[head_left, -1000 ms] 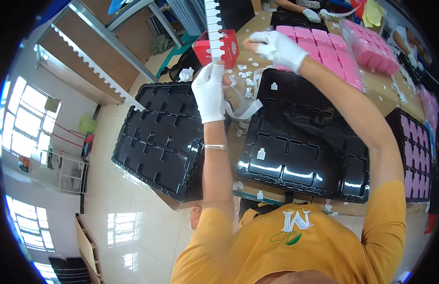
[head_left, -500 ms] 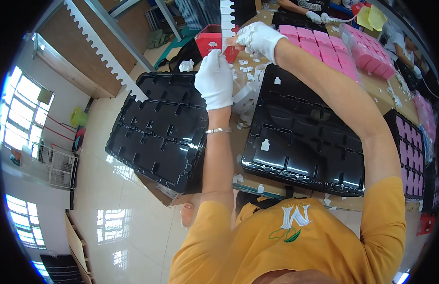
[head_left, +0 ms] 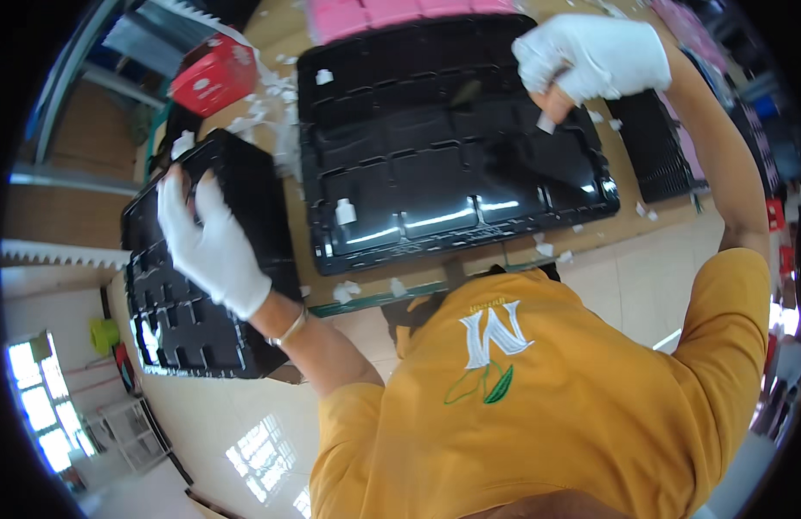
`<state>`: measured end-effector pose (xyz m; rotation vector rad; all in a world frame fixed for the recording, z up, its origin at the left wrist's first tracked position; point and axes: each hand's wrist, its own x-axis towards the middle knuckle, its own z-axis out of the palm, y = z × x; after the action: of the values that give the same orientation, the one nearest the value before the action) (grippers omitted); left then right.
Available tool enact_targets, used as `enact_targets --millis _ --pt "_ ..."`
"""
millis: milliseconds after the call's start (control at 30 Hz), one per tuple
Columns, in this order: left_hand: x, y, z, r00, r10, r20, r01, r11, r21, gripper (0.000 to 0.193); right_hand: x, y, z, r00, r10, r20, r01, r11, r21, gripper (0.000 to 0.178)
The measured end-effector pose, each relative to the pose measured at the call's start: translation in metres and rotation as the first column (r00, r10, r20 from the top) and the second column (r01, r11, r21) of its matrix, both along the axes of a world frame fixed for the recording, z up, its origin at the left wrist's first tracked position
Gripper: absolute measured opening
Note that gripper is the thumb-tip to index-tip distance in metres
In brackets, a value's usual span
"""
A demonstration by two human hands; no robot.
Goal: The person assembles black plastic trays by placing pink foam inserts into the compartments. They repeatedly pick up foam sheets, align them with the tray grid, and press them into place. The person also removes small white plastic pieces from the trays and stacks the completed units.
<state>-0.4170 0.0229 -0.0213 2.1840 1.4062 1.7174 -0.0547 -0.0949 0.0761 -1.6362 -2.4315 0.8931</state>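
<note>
My right hand point(head_left: 595, 60), in a white glove with bare fingertips, pinches a small white paper piece point(head_left: 546, 124). It is above the right end of a wide, glossy black tray point(head_left: 400, 182). Two bottle-shaped white cutouts lie on that tray, an upper cutout point(head_left: 324, 77) and a lower cutout point(head_left: 345, 211). My left hand point(head_left: 212, 246), gloved the same way, is over the black tray stack point(head_left: 275, 216) on the left. Its thumb and fingers are spread, with nothing visible between them. Another white cutout point(head_left: 183, 144) shows just beyond its fingertips.
A red box point(head_left: 214, 76) stands at the far left, with white paper scraps point(head_left: 260, 108) beside it. Long white notched strips point(head_left: 63, 253) extend on the left. Pink blocks point(head_left: 400, 13) line the far side. More black trays point(head_left: 655, 147) stand to the right.
The view has turned. Both hands have left the white notched strip by the red box. My left hand has opened above the left trays; my right has swung right over the wide tray.
</note>
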Motion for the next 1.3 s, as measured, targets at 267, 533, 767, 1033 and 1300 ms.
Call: enact_targets --millis 267,533,767,1033,1300 --pt "0.016 -0.032 -0.030 0.997 -0.043 -0.064 0.029 0.978 -0.208 0.030 0.028 -0.046 -0.062 0.962 -0.014 0.274 0.021 1.000 -0.023 0.008" --pt "0.024 -0.048 -0.024 0.934 -0.079 -0.348 0.032 0.990 -0.139 0.032 0.025 -0.058 -0.081 0.870 -0.266 0.416 0.164 0.950 0.264 0.030" --pt "0.016 -0.068 -0.035 0.954 -0.109 -0.281 -0.017 0.911 -0.411 0.053 0.022 -0.085 -0.083 0.941 -0.305 0.148 0.193 0.841 0.506 0.023" --pt "0.030 -0.059 -0.035 0.963 -0.205 -0.177 0.038 0.750 -0.660 0.087 0.010 -0.085 -0.094 0.855 -0.513 0.077 0.475 0.834 0.280 0.033" --pt "0.038 -0.046 -0.037 0.959 -0.172 -0.227 -0.021 0.753 -0.658 0.086 0.015 -0.083 -0.097 0.856 -0.514 0.054 0.490 0.840 0.233 0.033"
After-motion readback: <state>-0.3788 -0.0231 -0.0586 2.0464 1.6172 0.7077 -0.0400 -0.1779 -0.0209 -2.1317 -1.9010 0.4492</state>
